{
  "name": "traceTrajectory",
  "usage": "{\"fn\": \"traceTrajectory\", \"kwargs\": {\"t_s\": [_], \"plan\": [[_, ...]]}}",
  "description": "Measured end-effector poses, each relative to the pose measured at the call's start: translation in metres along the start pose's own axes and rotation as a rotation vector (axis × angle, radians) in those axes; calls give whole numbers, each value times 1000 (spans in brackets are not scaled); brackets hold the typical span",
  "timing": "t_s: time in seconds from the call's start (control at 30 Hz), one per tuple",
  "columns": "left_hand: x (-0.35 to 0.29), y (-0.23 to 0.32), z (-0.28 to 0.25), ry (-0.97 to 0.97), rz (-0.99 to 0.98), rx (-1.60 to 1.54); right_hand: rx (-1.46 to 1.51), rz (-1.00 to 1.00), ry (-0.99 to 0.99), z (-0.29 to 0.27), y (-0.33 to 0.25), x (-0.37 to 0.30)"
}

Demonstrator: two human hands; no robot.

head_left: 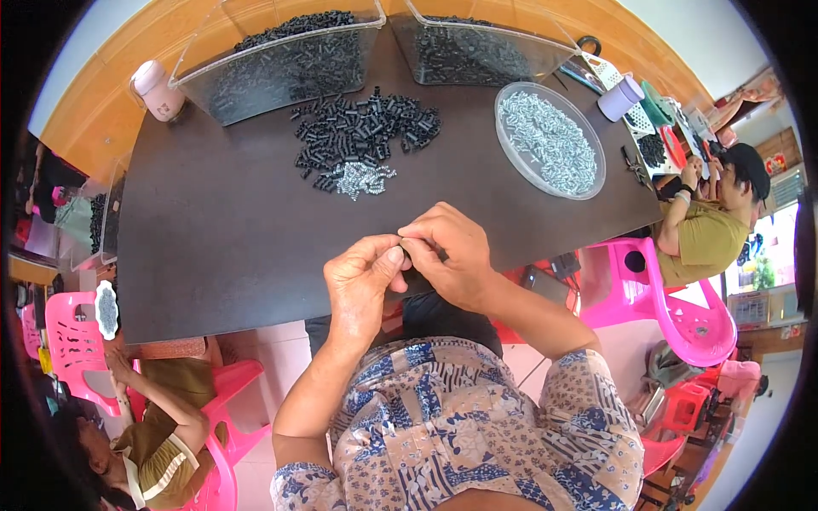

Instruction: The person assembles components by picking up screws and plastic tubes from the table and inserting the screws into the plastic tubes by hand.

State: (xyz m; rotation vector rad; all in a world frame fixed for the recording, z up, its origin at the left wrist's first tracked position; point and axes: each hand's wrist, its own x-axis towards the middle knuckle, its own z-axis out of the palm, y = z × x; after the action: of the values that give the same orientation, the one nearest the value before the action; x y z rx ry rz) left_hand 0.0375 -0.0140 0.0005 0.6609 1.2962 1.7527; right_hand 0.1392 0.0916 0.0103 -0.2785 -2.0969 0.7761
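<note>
My left hand (365, 277) and my right hand (452, 255) meet over the near edge of the dark table (247, 247). Thumbs and forefingers of both are pinched together at one spot. Whatever is between the fingertips is too small and covered to make out; a dark bit shows inside the curled right fingers. Beyond my hands lies a heap of small black ribbed plastic parts (362, 128). At its near edge sits a little pile of small silvery metal pieces (362, 180). A round clear tray (599, 180) to the right holds many similar silvery pieces (550, 140).
Two clear bins (281, 106) (477, 75) full of black parts stand along the far edge. A pink bottle (158, 90) is far left, a lilac cup (620, 99) far right. Co-workers sit on pink chairs at right (703, 221) and lower left (162, 434).
</note>
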Motion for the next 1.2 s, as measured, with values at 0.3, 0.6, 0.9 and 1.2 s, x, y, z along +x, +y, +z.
{"fn": "traceTrajectory", "kwargs": {"t_s": [0.3,0.6,0.9,1.2], "plan": [[-3,2,7,36,-4,-30,-35,-60,-3,-2,-3,-8],[2,2,-1,50,-147,-171,-61,-103,-81,-9,-12,-13],[4,10,5,121,-166,-278,-187,-119,-210,-11,-9,2],[5,11,-3,38,-198,-241,-338,-286,-164,-10,-3,2]]}}
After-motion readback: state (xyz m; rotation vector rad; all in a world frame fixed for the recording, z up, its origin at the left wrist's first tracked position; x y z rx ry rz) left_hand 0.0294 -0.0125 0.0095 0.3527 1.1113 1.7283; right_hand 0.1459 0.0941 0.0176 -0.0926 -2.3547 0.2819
